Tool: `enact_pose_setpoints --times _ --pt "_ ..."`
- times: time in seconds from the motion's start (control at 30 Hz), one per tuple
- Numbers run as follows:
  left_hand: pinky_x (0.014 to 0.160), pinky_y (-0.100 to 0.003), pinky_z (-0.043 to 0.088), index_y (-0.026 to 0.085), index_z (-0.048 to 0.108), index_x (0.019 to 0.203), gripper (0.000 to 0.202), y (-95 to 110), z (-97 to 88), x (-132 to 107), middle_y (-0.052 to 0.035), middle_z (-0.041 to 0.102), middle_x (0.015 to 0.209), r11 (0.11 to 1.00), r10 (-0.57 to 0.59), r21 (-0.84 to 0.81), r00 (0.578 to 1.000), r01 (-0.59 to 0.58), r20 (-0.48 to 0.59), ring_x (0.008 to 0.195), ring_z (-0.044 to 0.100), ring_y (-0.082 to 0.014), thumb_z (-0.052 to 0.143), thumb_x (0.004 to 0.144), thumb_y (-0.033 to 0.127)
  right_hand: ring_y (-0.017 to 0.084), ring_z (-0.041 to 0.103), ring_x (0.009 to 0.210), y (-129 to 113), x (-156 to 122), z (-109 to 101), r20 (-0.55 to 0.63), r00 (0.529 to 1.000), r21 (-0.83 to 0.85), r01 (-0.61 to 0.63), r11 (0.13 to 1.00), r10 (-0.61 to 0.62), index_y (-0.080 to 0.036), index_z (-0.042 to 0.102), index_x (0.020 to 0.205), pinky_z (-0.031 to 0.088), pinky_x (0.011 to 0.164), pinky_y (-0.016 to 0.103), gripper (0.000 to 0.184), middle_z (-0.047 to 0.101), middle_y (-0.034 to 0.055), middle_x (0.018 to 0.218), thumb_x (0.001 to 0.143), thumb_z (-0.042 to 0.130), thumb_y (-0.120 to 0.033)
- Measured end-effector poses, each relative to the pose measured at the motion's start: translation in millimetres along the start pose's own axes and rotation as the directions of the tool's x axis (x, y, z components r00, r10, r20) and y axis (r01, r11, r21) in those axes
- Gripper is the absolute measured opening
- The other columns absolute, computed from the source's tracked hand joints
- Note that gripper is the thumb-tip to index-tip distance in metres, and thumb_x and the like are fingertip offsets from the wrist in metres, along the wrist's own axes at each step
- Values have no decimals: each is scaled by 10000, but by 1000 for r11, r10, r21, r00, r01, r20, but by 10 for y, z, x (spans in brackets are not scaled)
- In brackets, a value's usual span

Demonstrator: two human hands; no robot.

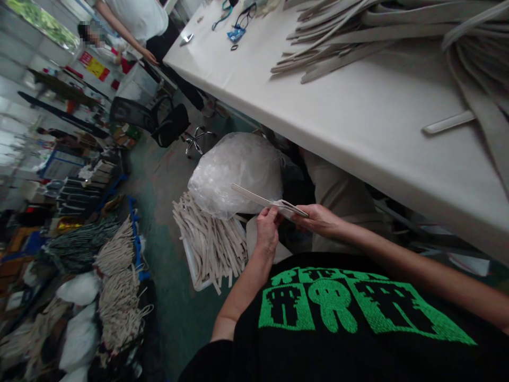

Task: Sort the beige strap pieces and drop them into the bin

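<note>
A narrow, flat beige strip (251,194) is held low in front of my body, beside the table's edge. My left hand (268,229) pinches it near its middle, and a free end sticks out past my fingers to the left. Around its other end, where the strip looks doubled or stacked, my right hand (315,218) is closed. Whether that is one folded strip or several, I cannot tell. Just left of my hands, a white bin (194,269) is heaped with similar beige strips (214,241). A large clear plastic bag (238,167) bulges behind the strip.
Long beige strips (350,37) lie in piles on the white table (278,101), with glasses (246,16) and a phone (186,39) farther off. A black office chair (169,122) stands beyond. Bundles (119,297) and white sacks fill the left floor. A person (137,21) stands past the table.
</note>
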State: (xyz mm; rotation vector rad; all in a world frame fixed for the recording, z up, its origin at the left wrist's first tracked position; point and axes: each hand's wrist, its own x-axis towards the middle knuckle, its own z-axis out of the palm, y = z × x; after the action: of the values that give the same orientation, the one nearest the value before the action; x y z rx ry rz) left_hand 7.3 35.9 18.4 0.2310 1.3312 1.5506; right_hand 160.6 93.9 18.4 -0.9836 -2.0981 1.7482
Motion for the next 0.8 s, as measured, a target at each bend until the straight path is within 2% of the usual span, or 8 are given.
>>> enact_pose_setpoints --times 0.1,0.37,0.47,0.57,0.63,0.73,0.8 --pt "655 -220 493 174 735 781 216 109 -121 99 -29 741 802 1000 -15 -26 996 13 -84 703 655 -124 843 637 293 178 591 557 17 -45 -55 86 995 -97 -51 994 59 -208 574 772 396 522 269 384 642 28 650 862 455 -562" --pt "647 -219 471 159 744 845 272 236 -354 220 -46 752 827 996 0 -89 987 -15 -162 687 650 -116 833 668 346 177 593 536 113 -198 -66 128 985 -188 -94 978 119 -221 557 760 412 527 278 412 665 27 658 889 425 -590" --pt "642 -235 469 163 746 866 341 139 -347 133 -54 750 862 993 -37 -114 994 25 -103 686 642 -121 845 647 403 192 589 543 84 -161 -78 98 989 -256 -78 964 106 -225 549 730 411 523 295 451 652 49 629 904 393 -611" --pt "693 -265 477 157 749 884 428 -82 -249 -55 -70 739 893 991 -74 -107 996 78 42 728 641 -140 881 584 433 213 583 546 60 -19 -53 54 995 -281 -67 957 85 -231 552 711 417 521 318 507 632 65 600 891 374 -671" --pt "745 -289 474 151 748 884 465 -241 -166 -170 -69 727 870 992 -61 -100 993 71 96 733 628 -142 900 548 435 230 588 549 38 100 -11 58 994 -251 -79 965 96 -234 570 728 430 518 333 535 634 70 610 856 388 -721" --pt "789 -315 465 149 740 852 447 -323 -131 -221 -56 704 817 991 -1 -132 999 8 47 727 612 -147 901 545 431 275 622 590 -5 236 38 131 982 -191 -107 976 133 -239 631 790 462 534 369 540 667 96 663 807 446 -746" --pt "781 -321 474 158 735 859 402 -194 -236 -163 -57 704 827 980 69 -188 997 -71 -21 750 624 -169 875 593 425 322 662 693 6 271 8 129 983 -184 -106 977 130 -256 679 876 493 606 407 505 707 123 753 807 478 -713"
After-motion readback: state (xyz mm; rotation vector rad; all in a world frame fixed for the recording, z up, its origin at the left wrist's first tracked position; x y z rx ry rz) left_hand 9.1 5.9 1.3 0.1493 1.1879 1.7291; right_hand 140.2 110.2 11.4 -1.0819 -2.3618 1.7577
